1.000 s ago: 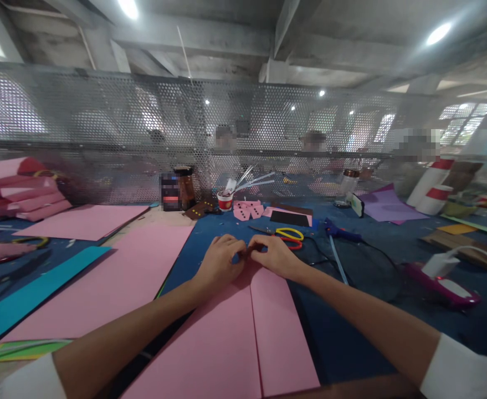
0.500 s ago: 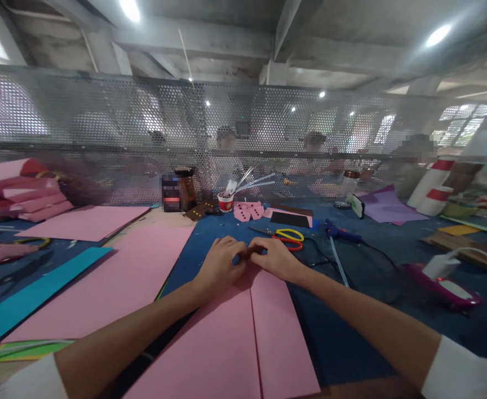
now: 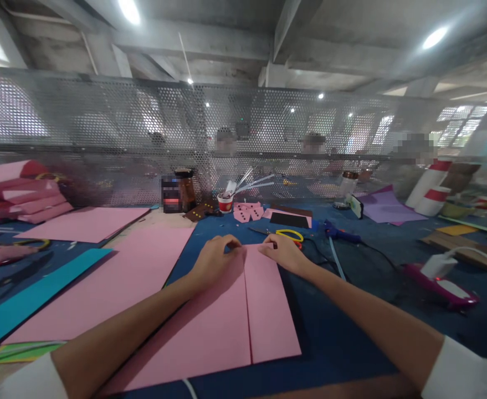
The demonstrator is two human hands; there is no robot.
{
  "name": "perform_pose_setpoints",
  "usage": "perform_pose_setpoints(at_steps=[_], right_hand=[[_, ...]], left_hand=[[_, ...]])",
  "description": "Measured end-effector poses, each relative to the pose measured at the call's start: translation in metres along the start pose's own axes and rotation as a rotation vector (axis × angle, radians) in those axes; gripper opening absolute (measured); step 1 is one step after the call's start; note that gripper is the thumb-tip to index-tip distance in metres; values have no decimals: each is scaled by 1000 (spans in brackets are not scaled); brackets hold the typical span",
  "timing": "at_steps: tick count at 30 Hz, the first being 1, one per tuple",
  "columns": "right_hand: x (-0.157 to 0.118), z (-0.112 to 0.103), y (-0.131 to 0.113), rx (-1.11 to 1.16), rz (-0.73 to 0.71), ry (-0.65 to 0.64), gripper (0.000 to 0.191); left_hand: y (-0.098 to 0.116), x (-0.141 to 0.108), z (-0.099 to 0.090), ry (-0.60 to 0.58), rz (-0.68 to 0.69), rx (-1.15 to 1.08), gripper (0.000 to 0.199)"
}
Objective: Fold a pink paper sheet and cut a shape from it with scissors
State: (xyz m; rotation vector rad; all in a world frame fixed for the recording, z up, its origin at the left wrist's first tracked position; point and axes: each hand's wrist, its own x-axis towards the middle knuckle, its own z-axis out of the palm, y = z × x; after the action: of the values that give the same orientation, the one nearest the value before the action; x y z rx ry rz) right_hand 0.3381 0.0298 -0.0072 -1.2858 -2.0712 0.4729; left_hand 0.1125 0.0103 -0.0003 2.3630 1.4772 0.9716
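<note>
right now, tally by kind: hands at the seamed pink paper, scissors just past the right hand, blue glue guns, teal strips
Bare left hand and bare right hand: 2
Scissors with yellow and red handles: 1
Blue glue gun: 1
Long teal paper strip: 1
Total: 5

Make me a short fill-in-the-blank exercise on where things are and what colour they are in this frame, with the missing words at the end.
1. The left hand and right hand are at the ____ edge of the flat pink paper with a lengthwise line.
2. The long teal paper strip lies on the person's ____ side.
3. Beyond the blue glue gun, the creased paper sheet is coloured ____.

Missing words: far; left; purple.
</note>
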Motion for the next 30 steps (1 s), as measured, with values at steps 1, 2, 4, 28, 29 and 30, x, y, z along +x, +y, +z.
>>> perform_pose_setpoints(at_steps=[1,2,4,28,29,30], right_hand=[[1,0,4,-15,10,4,20],[1,1,8,-31,21,4,20],[2,3,12,-70,47,-8,20],[-19,8,18,-166,82,-7,26],[-19,9,18,-169,80,-7,26],[-19,9,18,-172,78,-8,26]], left_hand=[[0,0,0,17,9,23,17],[1,-1,-1,30,33,58,18],[5,-5,-2,12,120,143,19],[5,-37,19,-193,350,412,38],[6,-37,18,-193,353,424,38],[7,-37,17,-196,358,433,38]])
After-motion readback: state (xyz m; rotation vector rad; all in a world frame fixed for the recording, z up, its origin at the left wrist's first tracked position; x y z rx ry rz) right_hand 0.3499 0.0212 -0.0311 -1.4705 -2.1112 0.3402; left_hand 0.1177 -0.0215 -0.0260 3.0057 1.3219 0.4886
